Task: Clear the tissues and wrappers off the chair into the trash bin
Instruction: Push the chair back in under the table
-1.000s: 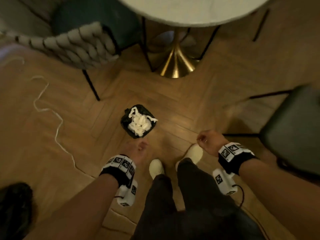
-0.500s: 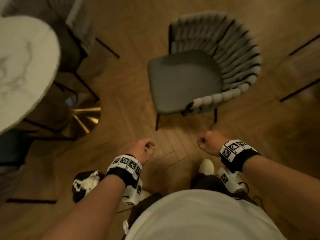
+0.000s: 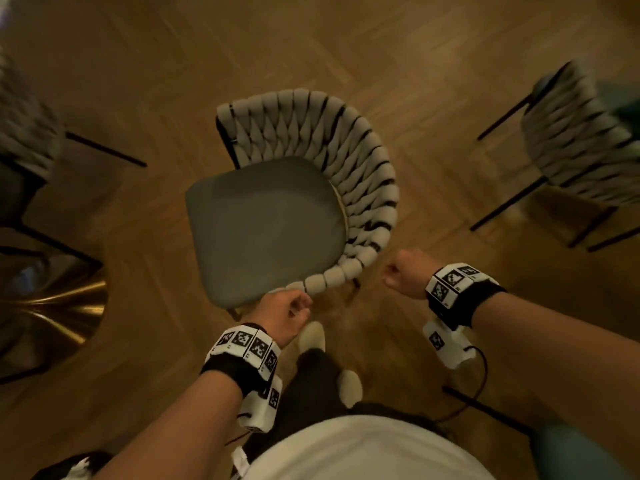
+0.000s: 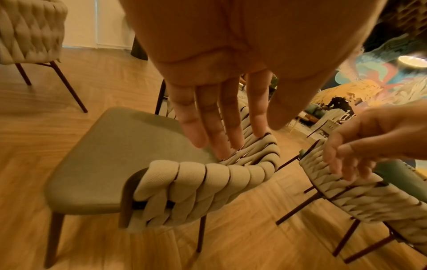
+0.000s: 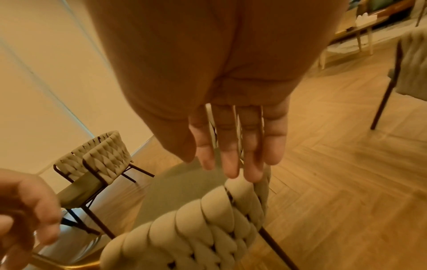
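The chair (image 3: 263, 226) stands in the middle of the head view, its grey seat bare inside a woven cream backrest. No tissue or wrapper shows on it. My left hand (image 3: 291, 311) hovers by the seat's near corner, fingers relaxed and empty (image 4: 215, 127). To the right of the backrest's end my right hand (image 3: 401, 271) holds nothing, its fingers loose (image 5: 231, 146). The black trash bin (image 3: 79, 467) with white tissues in it peeks out at the bottom left, partly hidden behind my left forearm.
A second woven chair (image 3: 581, 150) stands at the right and a third chair (image 3: 24, 147) at the left. The table's gold base (image 3: 59, 306) is at the left. A dark leg (image 3: 485, 408) crosses the wooden floor near my feet.
The view has swung from the bin to the chair, which now lies closer and centred. The bin has slid to the bottom left corner. Both hands stay empty.
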{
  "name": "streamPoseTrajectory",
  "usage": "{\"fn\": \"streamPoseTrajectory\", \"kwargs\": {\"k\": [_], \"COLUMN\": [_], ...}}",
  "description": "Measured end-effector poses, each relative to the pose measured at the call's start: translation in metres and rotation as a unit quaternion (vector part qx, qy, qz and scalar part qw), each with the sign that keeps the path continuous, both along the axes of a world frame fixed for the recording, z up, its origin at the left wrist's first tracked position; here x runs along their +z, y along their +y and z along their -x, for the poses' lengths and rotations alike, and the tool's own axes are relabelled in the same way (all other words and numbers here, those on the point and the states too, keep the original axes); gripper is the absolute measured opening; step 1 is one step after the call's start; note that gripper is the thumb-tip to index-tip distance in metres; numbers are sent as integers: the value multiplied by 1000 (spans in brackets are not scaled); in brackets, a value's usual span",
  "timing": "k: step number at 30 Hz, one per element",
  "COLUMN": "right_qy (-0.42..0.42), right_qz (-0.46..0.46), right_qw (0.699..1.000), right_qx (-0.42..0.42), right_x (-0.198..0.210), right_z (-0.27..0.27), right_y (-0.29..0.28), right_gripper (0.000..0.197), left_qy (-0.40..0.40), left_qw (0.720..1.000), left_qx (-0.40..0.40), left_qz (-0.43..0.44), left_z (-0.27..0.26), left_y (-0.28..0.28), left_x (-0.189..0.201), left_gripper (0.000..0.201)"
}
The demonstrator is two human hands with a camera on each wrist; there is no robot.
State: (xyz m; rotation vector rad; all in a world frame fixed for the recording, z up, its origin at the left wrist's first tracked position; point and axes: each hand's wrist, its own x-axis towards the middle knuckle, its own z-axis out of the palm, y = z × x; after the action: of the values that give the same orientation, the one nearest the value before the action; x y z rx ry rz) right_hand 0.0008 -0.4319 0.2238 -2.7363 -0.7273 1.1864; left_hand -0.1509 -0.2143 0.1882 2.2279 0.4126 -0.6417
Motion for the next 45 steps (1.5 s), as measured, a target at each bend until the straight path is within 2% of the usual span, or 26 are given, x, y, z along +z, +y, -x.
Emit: {"fn": "streamPoseTrajectory", "kwargs": {"k": [3,8,10,12,14,16,20,23,25,27,29,31,34,37,40,43,45], "right_qy": [-4,3,13,20,7,-3,-13,-44,-73,-76,-62,-48,-64,-71,-56,-91,-98], "right_qz": [-6,12,19,37,54,58,103,106,123,140,143,146,126,111,105,74,65], "right_qw": [1000,992,986,973,945,911,790,686,616,577,563,548,533,537,556,546,553], "right_qx": [28,125,167,225,322,409,604,719,774,801,811,822,835,833,823,830,825], "right_x": [-3,-2,-12,-28,-49,-70,-96,-113,-128,-141,-149,-157,-164,-164,-166,-164,-163], "right_z": [-53,-137,-176,-219,-265,-306,-362,-389,-407,-419,-428,-430,-429,-423,-406,-374,-341], "right_y": [15,36,46,61,80,102,134,141,146,152,164,172,171,165,164,171,175], "right_gripper": [14,24,17,16,21,23,40,59,79,96,107,116,120,119,121,121,119], "left_qy": [1,14,41,62,74,86,108,140,161,203,220,206,159,115,120,141,177], "left_qw": [1000,998,996,993,986,973,925,902,898,898,885,871,874,885,890,891,888], "left_qx": [18,66,83,105,148,215,364,406,405,389,411,441,444,433,425,418,415], "left_qz": [15,19,17,7,-2,4,16,50,54,35,-10,-62,-115,-125,-114,-107,-88], "left_z": [-43,-100,-118,-139,-161,-183,-237,-286,-318,-346,-371,-385,-386,-374,-345,-293,-252], "left_y": [2,3,-3,-15,-34,-60,-118,-149,-158,-163,-164,-165,-169,-168,-163,-151,-139], "left_x": [-10,-17,-26,-40,-55,-68,-84,-89,-99,-110,-122,-131,-133,-131,-137,-144,-142], "left_gripper": [13,14,15,13,12,15,26,47,64,79,85,77,65,60,65,78,84]}}
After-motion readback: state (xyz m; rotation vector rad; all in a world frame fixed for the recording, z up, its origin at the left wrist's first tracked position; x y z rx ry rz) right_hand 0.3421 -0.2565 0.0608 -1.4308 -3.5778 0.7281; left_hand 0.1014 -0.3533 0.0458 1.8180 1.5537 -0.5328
